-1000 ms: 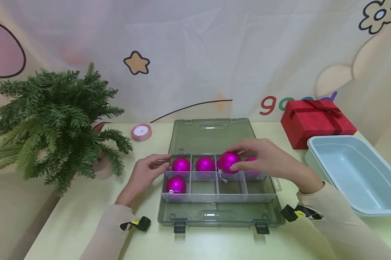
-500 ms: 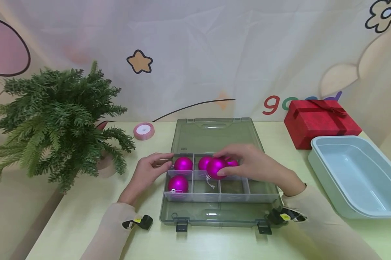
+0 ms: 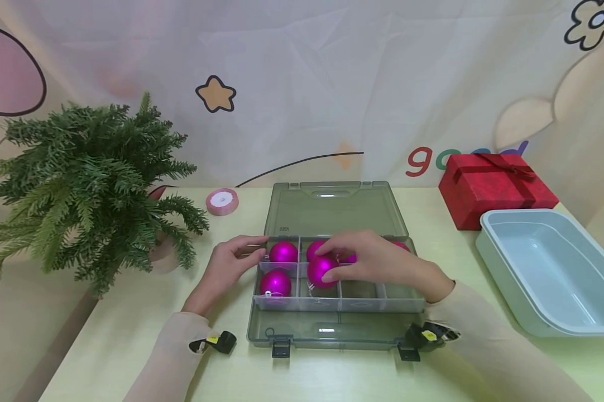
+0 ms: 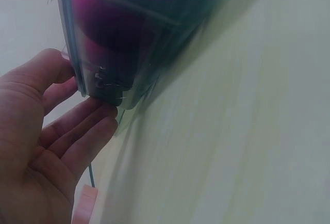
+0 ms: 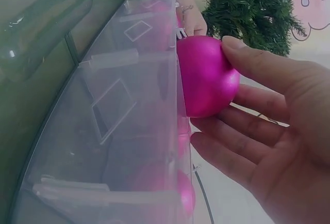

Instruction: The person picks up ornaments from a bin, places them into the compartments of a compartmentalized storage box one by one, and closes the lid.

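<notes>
A clear divided storage box (image 3: 312, 304) with a grey-green lid stands open on the table. My right hand (image 3: 369, 259) pinches a shiny magenta Christmas ball (image 3: 321, 272) between thumb and fingers, over the front row's second compartment from the left; in the right wrist view the held ball (image 5: 209, 77) is partly above the wall. Another magenta ball (image 3: 275, 283) lies in the front-left compartment, and one more ball (image 3: 283, 253) sits behind it. Several others in the back row are partly hidden by my right hand. My left hand (image 3: 228, 265) touches the box's left side with its fingertips.
A green artificial Christmas tree (image 3: 96, 184) stands at the left, near a pink ribbon roll (image 3: 222, 202). At the right are a red gift box (image 3: 495, 187) and a pale blue basin (image 3: 558, 268). A printed cloth (image 3: 302, 111) hangs behind the table.
My right hand has carried the magenta ball left and forward, from above the back row to the second front compartment. My left hand stays at the box's side.
</notes>
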The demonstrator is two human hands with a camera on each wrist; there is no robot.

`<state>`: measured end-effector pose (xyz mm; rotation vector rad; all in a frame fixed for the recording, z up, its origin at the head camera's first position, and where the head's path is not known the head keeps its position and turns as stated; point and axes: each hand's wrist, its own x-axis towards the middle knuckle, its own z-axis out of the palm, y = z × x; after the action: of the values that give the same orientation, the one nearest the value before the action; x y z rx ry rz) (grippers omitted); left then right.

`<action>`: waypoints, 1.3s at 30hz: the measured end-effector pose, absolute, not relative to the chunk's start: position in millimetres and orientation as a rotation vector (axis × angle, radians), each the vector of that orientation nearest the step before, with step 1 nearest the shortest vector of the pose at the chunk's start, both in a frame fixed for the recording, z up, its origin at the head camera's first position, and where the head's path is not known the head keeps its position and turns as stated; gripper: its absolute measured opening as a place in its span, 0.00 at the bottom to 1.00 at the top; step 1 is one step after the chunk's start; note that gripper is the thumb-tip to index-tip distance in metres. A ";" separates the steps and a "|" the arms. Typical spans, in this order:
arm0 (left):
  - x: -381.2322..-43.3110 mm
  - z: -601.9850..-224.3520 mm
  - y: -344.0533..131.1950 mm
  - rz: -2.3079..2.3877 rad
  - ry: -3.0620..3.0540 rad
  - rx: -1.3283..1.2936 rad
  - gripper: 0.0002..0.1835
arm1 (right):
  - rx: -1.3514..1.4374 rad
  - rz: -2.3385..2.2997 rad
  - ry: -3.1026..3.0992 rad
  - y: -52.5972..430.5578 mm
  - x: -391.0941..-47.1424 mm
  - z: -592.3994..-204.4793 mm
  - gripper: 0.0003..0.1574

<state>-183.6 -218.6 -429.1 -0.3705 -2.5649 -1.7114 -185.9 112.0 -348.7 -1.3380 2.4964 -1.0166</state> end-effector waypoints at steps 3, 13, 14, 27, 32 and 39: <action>-184.1 -429.1 -218.2 -1.718 -2.563 -0.370 0.19 | -1.336 -0.971 2.470 108.7 -186.0 -349.2 0.26; -183.3 -429.0 -218.0 -1.716 -2.559 -0.367 0.19 | -1.241 -0.949 2.478 117.3 -185.0 -345.7 0.26; -183.3 -429.6 -218.4 -1.715 -2.560 -0.364 0.19 | -1.209 -0.976 2.491 120.9 -185.3 -345.2 0.26; -181.9 -429.6 -220.7 -1.715 -2.564 -0.349 0.19 | -0.888 -1.156 2.717 178.2 -192.1 -341.8 0.22; -181.9 -429.7 -220.4 -1.708 -2.569 -0.339 0.19 | -0.850 -1.128 2.832 195.9 -194.0 -345.3 0.23; -182.2 -430.0 -219.3 -1.715 -2.556 -0.343 0.19 | -0.684 -1.157 2.918 215.5 -197.5 -350.3 0.24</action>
<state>-182.2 -219.3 -430.0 -0.3432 -2.5563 -1.7154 -197.5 215.5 -350.3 -0.6843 2.9182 -1.1572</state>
